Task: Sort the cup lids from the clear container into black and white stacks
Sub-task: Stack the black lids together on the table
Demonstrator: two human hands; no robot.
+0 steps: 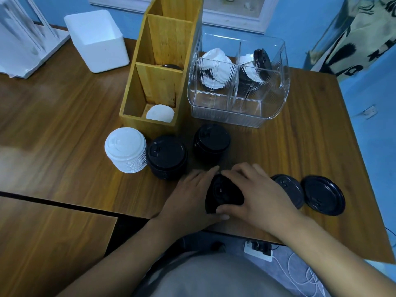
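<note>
left hand [190, 198] and right hand [257, 189] clasp black lids [225, 195] (count hidden); edges covered

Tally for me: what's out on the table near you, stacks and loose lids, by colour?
White stack: 1
Black stacks: 2
Loose black lids: 2
Held black bunch, gripped by left hand and right hand, lid count hidden: 1
Total: 6
</note>
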